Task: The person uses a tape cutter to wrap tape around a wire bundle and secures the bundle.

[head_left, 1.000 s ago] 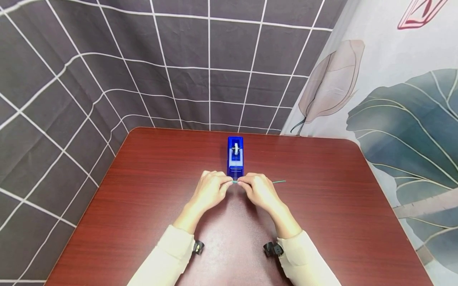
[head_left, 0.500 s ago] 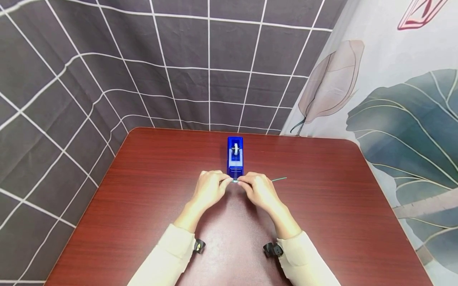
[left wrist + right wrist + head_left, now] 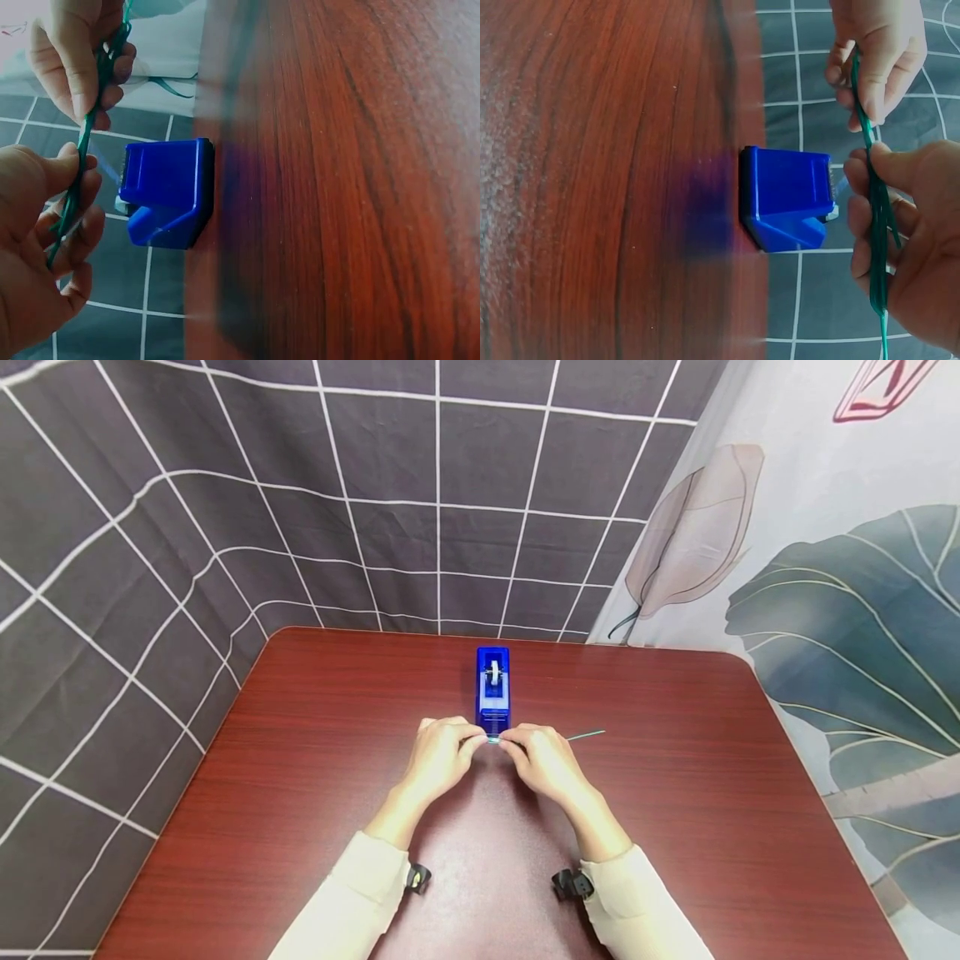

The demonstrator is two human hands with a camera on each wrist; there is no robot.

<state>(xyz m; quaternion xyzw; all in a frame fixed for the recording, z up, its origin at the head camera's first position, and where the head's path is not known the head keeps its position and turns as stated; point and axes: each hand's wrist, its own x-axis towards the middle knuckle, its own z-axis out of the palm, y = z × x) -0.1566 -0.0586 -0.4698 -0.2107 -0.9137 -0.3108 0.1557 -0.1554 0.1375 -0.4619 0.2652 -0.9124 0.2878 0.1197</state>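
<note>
In the head view my left hand (image 3: 441,758) and right hand (image 3: 546,760) meet just in front of a blue tape dispenser (image 3: 493,718). Between thumb and fingers, both hands pinch one bundle of thin green strands (image 3: 868,135), leaving a short stretch showing between them. One loose end (image 3: 587,735) sticks out past the right hand. The left wrist view shows the bundle lengthwise across both hands, beside the dispenser's toothed edge. A faint clear strip, apparently tape (image 3: 110,171), spans from that edge toward the bundle. Whether it touches the strands cannot be told.
The dispenser stands upright on a reddish-brown wooden table (image 3: 337,718), near its far side, with a white roll (image 3: 494,672) inside. A dark grid-patterned curtain (image 3: 390,452) hangs behind, and a white leaf-printed curtain (image 3: 795,610) on the right.
The green loose end past the right hand has tilted upward and reaches slightly farther right. Both hands have stayed almost in place, and the dispenser has not moved.
</note>
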